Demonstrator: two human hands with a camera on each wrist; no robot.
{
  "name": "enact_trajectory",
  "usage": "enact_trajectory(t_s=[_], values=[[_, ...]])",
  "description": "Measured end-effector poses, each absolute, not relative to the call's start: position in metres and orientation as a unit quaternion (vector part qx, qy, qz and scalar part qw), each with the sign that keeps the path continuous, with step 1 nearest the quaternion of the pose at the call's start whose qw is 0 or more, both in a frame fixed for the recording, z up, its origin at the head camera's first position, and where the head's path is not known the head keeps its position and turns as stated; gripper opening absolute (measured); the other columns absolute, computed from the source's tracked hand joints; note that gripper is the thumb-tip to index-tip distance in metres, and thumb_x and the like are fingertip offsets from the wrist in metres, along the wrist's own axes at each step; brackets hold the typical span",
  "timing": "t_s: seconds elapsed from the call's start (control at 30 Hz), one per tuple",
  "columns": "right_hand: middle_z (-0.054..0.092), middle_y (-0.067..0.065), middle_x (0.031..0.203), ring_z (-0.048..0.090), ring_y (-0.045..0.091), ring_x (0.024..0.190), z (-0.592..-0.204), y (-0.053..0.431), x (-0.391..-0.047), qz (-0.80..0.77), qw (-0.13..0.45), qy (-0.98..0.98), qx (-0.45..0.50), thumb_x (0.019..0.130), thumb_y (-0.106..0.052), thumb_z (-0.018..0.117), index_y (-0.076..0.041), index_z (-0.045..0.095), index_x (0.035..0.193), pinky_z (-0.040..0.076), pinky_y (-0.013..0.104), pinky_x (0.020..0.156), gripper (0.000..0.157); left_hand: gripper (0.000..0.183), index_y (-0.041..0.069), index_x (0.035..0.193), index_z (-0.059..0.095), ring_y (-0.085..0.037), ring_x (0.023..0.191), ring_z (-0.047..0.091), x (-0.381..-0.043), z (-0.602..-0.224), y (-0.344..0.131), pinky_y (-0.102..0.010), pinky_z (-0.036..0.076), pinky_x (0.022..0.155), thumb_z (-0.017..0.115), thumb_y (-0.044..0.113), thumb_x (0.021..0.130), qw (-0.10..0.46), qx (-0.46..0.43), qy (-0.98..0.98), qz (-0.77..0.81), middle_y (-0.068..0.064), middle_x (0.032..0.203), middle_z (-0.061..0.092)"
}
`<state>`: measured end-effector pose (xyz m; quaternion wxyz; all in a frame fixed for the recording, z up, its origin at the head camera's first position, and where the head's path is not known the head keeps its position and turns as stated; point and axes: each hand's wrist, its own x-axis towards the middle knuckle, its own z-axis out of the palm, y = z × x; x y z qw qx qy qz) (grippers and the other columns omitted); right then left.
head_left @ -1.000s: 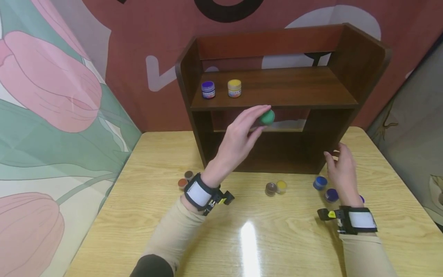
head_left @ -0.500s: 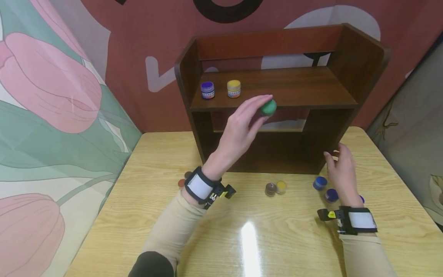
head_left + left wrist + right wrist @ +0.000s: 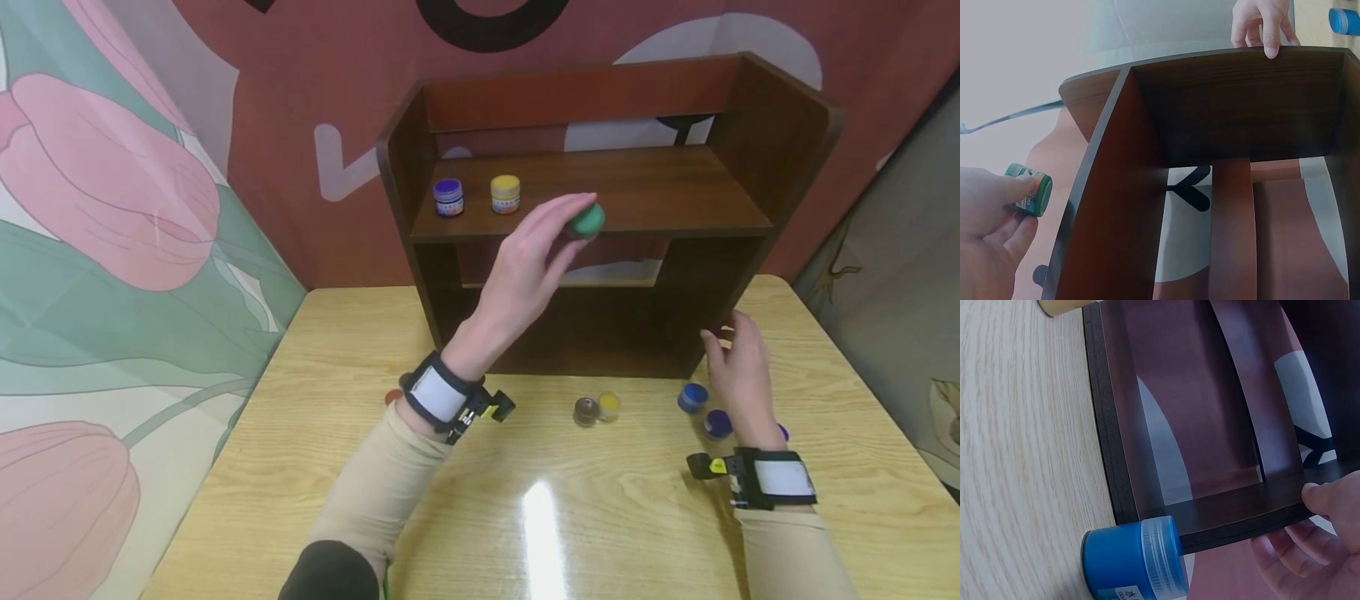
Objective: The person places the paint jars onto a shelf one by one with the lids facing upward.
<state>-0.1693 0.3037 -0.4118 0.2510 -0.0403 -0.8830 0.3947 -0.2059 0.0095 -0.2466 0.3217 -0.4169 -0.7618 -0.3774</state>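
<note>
My left hand point(image 3: 517, 279) pinches a small paint jar with a green lid point(image 3: 588, 220) between thumb and fingers. It is held in front of the upper board of a dark brown wooden shelf point(image 3: 660, 192), level with the board's front edge. In the left wrist view the green jar point(image 3: 1032, 192) is tilted, its label partly covered by a finger. My right hand point(image 3: 741, 371) grips the shelf's right side panel point(image 3: 1241, 531), thumb on the front edge and fingers round the outside. On the upper board stand a purple jar point(image 3: 448, 197) and a yellow jar point(image 3: 506, 194).
On the wooden table point(image 3: 600, 508), a blue jar point(image 3: 692, 398) and a purple jar point(image 3: 717, 425) stand near my right wrist, another half hidden behind it. A brown jar point(image 3: 587, 412) and a yellow-lidded jar point(image 3: 609, 407) are before the shelf. Reddish-brown jars point(image 3: 392, 396) peek out behind my left wrist.
My left hand has risen with the green jar and gone slightly right, from below the upper board's edge up to it. The right hand stays on the side panel.
</note>
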Motion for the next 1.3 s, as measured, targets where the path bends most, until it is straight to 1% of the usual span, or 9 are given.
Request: enact_trajectory(t_s=[0.63,0.9,1.1,1.3], values=[[0.051,0.032,0.127,0.053,0.048,0.113,-0.413,0.303,-0.170,0.398,0.252,-0.881,-0.038,0.101,-0.019,0.049,0.006,0.042,0.138,0.049,0.064,0.087,0.045,0.042,0.002,0.137,0.055,-0.018,0.131,0.052,-0.216,-0.238,0.014,-0.018,0.034,0.111,0.058,0.010,0.096,0.307,-0.397,-0.781,-0.373,-0.014,0.138,0.057],[0.052,0.032,0.127,0.053,0.048,0.113,-0.413,0.302,-0.170,0.397,0.255,-0.881,-0.038,0.101,-0.018,0.049,0.007,0.043,0.136,0.049,0.064,0.087,0.044,0.045,0.005,0.140,0.053,-0.015,0.132,0.049,-0.220,-0.234,0.017,-0.017,0.032,0.111,0.058,0.012,0.096,0.279,-0.374,-0.804,-0.369,-0.012,0.141,0.056],[0.052,0.032,0.126,0.054,0.049,0.112,-0.412,0.301,-0.171,0.396,0.263,-0.879,-0.037,0.100,-0.017,0.050,0.008,0.044,0.135,0.049,0.064,0.086,0.043,0.044,0.004,0.139,0.054,-0.018,0.132,0.051,-0.221,-0.233,0.019,-0.018,0.033,0.111,0.058,0.011,0.096,0.284,-0.364,-0.811,-0.361,-0.012,0.140,0.057],[0.052,0.032,0.126,0.053,0.049,0.112,-0.413,0.301,-0.171,0.396,0.262,-0.879,-0.039,0.100,-0.017,0.050,0.007,0.044,0.135,0.049,0.065,0.087,0.043,0.043,0.004,0.138,0.055,-0.018,0.131,0.052,-0.223,-0.234,0.020,-0.018,0.034,0.111,0.059,0.012,0.096,0.284,-0.348,-0.817,-0.362,-0.012,0.139,0.058]])
